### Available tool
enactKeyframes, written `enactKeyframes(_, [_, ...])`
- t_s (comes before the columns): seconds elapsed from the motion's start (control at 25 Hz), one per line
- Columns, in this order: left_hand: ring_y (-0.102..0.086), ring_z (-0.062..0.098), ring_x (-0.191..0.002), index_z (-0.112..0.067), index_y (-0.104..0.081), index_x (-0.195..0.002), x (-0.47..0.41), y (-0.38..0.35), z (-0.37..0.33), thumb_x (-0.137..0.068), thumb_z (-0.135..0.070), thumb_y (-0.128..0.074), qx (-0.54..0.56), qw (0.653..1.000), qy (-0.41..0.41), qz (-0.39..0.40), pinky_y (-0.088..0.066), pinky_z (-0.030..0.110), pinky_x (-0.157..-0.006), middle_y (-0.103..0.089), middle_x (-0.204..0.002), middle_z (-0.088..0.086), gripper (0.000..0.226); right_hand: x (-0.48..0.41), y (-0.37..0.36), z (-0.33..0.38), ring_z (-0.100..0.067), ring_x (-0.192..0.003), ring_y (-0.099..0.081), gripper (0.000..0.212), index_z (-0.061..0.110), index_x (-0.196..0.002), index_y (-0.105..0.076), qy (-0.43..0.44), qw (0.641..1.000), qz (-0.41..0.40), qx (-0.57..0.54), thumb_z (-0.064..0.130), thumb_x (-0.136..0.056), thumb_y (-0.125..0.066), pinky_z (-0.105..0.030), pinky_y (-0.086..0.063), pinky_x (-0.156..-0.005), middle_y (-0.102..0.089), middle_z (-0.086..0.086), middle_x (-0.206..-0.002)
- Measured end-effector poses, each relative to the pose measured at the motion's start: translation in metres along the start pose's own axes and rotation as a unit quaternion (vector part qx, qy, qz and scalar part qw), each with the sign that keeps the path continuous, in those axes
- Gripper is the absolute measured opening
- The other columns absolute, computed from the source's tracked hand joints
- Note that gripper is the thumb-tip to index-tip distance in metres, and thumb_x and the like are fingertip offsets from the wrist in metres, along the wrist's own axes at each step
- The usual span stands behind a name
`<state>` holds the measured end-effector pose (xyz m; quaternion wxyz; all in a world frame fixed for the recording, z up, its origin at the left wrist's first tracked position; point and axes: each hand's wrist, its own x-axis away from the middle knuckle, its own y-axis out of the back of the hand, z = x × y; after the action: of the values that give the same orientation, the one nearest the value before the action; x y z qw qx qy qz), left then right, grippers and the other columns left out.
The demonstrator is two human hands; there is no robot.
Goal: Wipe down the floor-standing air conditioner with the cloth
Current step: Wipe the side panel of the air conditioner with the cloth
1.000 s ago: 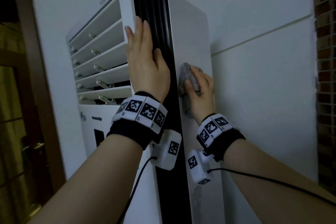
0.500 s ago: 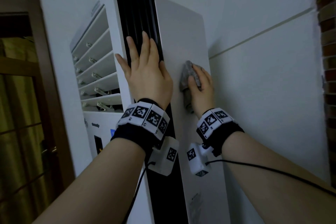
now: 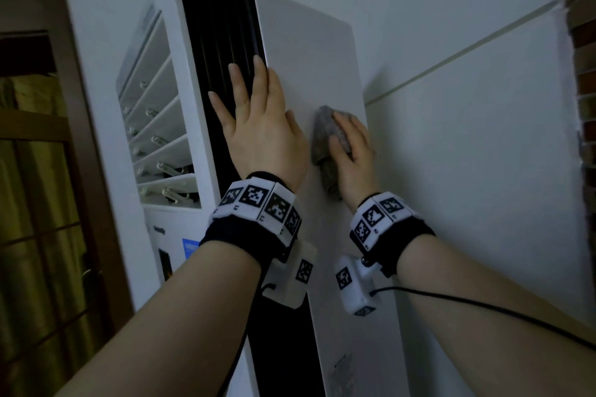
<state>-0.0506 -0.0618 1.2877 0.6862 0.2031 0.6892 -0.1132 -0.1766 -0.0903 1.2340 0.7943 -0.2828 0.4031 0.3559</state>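
Cloth (image 3: 323, 136) lies bunched against the white side of the air conditioner (image 3: 306, 42), where our right hand (image 3: 353, 158) presses it, its grip curled around the wad. Our left hand (image 3: 261, 135) rests flat just beside it, fingers straight, over the black strip (image 3: 219, 26) and panel edge.

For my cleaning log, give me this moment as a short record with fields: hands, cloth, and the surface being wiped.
left hand: flat, fingers straight, on air conditioner's black strip
right hand: holds cloth against the white side panel
cloth: grey, bunched
louvres: front face, tilted open
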Motion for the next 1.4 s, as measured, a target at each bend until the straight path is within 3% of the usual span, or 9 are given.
enactKeyframes(0.08, [0.006,0.025,-0.147,-0.013,-0.02,-0.15,0.0,-0.003,-0.004,-0.096,-0.021,-0.038,-0.014,1.0,0.001,0.005,0.018,0.048,-0.111,-0.007,-0.16,-0.001,0.058,0.0,0.003,-0.005,-0.022,-0.137,-0.03,0.039,0.014,-0.133,-0.049,0.035,0.999,0.023,0.013,0.011,-0.094,-0.053,-0.034,-0.02,-0.117,-0.033,-0.012,-0.147])
enactKeyframes(0.24, [0.008,0.023,-0.147,-0.013,-0.017,-0.15,0.001,-0.006,-0.006,-0.096,-0.022,-0.036,-0.04,0.999,-0.005,0.013,0.018,0.049,-0.111,-0.004,-0.16,0.0,0.058,-0.013,0.004,-0.007,-0.023,-0.133,-0.036,0.039,0.013,-0.133,-0.049,-0.033,0.999,-0.038,0.0,0.013,-0.094,-0.052,-0.04,-0.027,-0.114,-0.037,-0.011,-0.145])
enactKeyframes(0.4, [0.006,0.02,-0.147,-0.012,-0.014,-0.151,0.001,-0.009,-0.009,-0.095,-0.023,-0.038,-0.042,0.999,0.006,-0.001,0.018,0.048,-0.111,-0.004,-0.16,0.0,0.062,-0.01,0.006,-0.013,-0.015,-0.127,-0.034,0.036,0.01,-0.128,-0.051,0.044,0.999,0.0,0.021,0.01,-0.092,-0.055,-0.024,-0.022,-0.11,-0.037,-0.012,-0.14])
enactKeyframes(0.6, [0.006,0.024,-0.147,-0.011,-0.014,-0.151,-0.003,-0.013,-0.015,-0.095,-0.025,-0.041,-0.037,0.999,0.015,-0.004,0.017,0.045,-0.112,-0.002,-0.16,0.002,0.064,-0.033,0.006,-0.017,-0.024,-0.131,-0.038,0.038,0.018,-0.13,-0.053,-0.047,0.998,-0.047,-0.001,0.02,-0.092,-0.055,-0.041,-0.03,-0.112,-0.039,-0.009,-0.143])
enactKeyframes(0.76, [0.004,0.025,-0.147,-0.011,-0.019,-0.15,-0.002,-0.016,-0.016,-0.093,-0.026,-0.044,-0.045,0.999,0.014,-0.019,0.016,0.045,-0.112,-0.005,-0.16,0.003,0.064,-0.02,0.003,-0.019,0.0,-0.126,-0.032,0.04,0.022,-0.124,-0.057,0.113,0.993,0.014,0.011,0.031,-0.085,-0.059,-0.016,-0.023,-0.11,-0.038,0.008,-0.134])
enactKeyframes(0.96, [0.0,0.026,-0.147,-0.011,-0.024,-0.149,-0.002,-0.019,-0.016,-0.09,-0.024,-0.047,-0.054,0.998,0.011,-0.032,0.016,0.046,-0.112,-0.009,-0.16,0.003,0.064,-0.043,0.006,-0.022,-0.027,-0.132,-0.036,0.04,0.02,-0.13,-0.052,-0.035,0.998,-0.047,-0.006,0.021,-0.091,-0.058,-0.045,-0.028,-0.113,-0.037,-0.01,-0.144])
enactKeyframes(1.12, [-0.002,0.027,-0.147,-0.011,-0.028,-0.148,-0.001,-0.022,-0.016,-0.088,-0.022,-0.05,-0.061,0.997,0.011,-0.039,0.013,0.047,-0.113,-0.011,-0.16,0.003,0.065,-0.037,0.007,-0.023,-0.026,-0.136,-0.03,0.041,0.019,-0.131,-0.052,0.042,0.999,-0.002,0.018,0.018,-0.09,-0.06,-0.038,-0.021,-0.116,-0.034,-0.009,-0.147])
enactKeyframes(1.28, [-0.003,0.027,-0.147,-0.011,-0.029,-0.147,-0.001,-0.023,-0.016,-0.087,-0.019,-0.051,-0.065,0.997,0.012,-0.045,0.014,0.045,-0.113,-0.011,-0.16,0.002,0.064,-0.052,0.01,-0.022,-0.026,-0.132,-0.036,0.04,0.017,-0.132,-0.051,-0.047,0.996,-0.076,-0.009,0.019,-0.092,-0.057,-0.043,-0.026,-0.113,-0.038,-0.009,-0.144])
enactKeyframes(1.4, [-0.002,0.027,-0.147,-0.012,-0.03,-0.147,-0.001,-0.022,-0.016,-0.087,-0.02,-0.052,-0.063,0.997,0.009,-0.046,0.014,0.044,-0.113,-0.011,-0.16,0.002,0.064,-0.042,0.007,-0.023,-0.027,-0.135,-0.032,0.04,0.017,-0.131,-0.052,0.012,0.999,-0.038,0.012,0.017,-0.091,-0.058,-0.04,-0.023,-0.116,-0.035,-0.01,-0.146])
